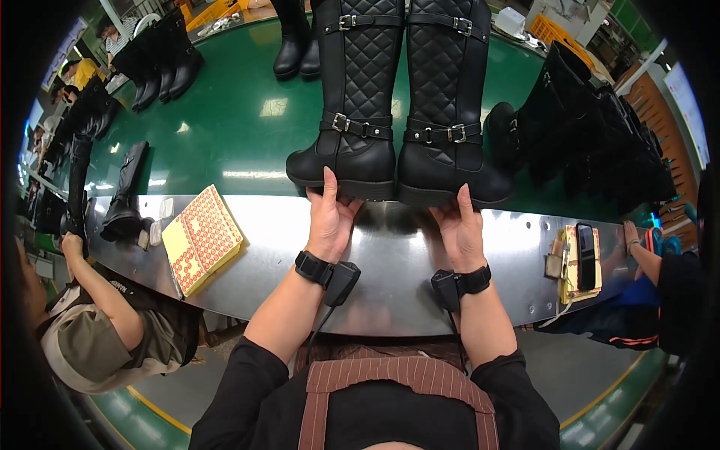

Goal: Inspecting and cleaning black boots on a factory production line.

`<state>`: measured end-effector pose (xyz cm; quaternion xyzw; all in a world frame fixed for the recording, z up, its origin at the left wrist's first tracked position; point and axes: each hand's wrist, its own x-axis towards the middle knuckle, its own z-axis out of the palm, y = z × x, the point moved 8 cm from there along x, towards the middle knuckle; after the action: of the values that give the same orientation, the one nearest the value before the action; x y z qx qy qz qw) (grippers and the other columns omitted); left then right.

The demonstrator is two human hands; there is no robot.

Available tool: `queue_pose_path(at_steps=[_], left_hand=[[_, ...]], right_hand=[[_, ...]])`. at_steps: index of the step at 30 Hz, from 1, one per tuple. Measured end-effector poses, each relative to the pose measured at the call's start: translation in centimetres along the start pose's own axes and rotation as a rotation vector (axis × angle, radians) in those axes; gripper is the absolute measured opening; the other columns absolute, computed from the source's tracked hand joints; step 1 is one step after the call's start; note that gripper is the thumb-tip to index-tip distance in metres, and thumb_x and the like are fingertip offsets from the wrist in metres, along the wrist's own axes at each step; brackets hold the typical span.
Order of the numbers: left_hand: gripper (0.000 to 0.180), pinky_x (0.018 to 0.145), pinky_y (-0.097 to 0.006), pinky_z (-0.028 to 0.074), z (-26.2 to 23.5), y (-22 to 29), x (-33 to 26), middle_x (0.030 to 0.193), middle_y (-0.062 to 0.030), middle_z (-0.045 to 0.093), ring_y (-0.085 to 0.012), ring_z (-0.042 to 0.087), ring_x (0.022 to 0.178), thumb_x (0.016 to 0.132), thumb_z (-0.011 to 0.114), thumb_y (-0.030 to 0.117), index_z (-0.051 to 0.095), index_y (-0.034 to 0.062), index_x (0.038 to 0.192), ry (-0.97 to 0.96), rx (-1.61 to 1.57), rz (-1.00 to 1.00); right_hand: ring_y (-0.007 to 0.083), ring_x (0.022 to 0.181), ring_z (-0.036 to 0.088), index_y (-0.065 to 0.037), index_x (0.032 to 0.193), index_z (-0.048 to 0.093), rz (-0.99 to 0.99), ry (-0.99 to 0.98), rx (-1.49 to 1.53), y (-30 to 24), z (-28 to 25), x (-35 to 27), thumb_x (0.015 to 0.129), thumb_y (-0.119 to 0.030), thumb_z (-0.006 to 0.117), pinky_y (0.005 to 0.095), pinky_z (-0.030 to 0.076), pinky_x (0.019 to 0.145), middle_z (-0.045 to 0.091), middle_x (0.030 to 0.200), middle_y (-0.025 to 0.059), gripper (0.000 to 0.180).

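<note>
A grey floor (pixel 540 375) with a yellow line lies nearest, below a shiny metal ledge (pixel 390 292). On the ledge, a stack of yellow sticker sheets (pixel 202 240) with red dots sits at left; at right a black phone (pixel 586 255) lies on a yellow pad (pixel 568 262). 1 co-worker's arm (pixel 105 281) reaches in from the left, and another's hand (pixel 631 234) touches the ledge at right.

The left hand (pixel 331 221) grasps the left boot (pixel 367 82) at its sole, thumb up against the edge, fingers curled beneath; the right hand (pixel 459 232) grasps the right boot (pixel 446 82) the same way. These 2 black quilted boots stand upright over the ledge's far edge, heels side by side, toes pointing outward.

Beyond spreads a glossy green surface (pixel 232 97), with a row of dark boots (pixel 574 127) at right, more boots (pixel 161 64) at far left and 2 others (pixel 292 49) at far centre. Past it are 2 orange crates, 1 far left (pixel 214 13) and 1 far right (pixel 555 34); I cannot tell their contents.
</note>
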<state>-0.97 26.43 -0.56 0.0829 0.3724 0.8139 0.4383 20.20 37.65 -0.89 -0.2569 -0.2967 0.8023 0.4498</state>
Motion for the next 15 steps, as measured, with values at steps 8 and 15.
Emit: queue_pose_path(at_steps=[8,15], left_hand=[[0.068,0.105,-0.046,0.043,0.1,-0.4,-0.5,0.143,-0.0034,0.045,-0.0231,0.050,0.126,0.095,0.061,0.048,0.022,0.0251,0.146,-0.068,-0.023,-0.087],[0.069,0.106,-0.047,0.041,0.6,-0.5,0.2,0.142,-0.0054,0.045,-0.0240,0.049,0.127,0.094,0.062,0.048,0.022,0.0240,0.146,-0.092,-0.038,-0.075]], right_hand=[[0.0223,0.115,0.060,-0.006,0.127,0.056,0.048,-0.020,0.072,-0.8,1.0,-1.0,0.096,-0.035,0.065,0.0420,0.049,0.099,0.063,0.123,0.0071,0.043],[0.0211,0.110,0.061,-0.007,0.124,0.057,0.041,0.011,0.080,-0.8,0.9,-0.3,0.096,-0.036,0.065,0.0412,0.050,0.097,0.064,0.119,0.0066,0.041]])
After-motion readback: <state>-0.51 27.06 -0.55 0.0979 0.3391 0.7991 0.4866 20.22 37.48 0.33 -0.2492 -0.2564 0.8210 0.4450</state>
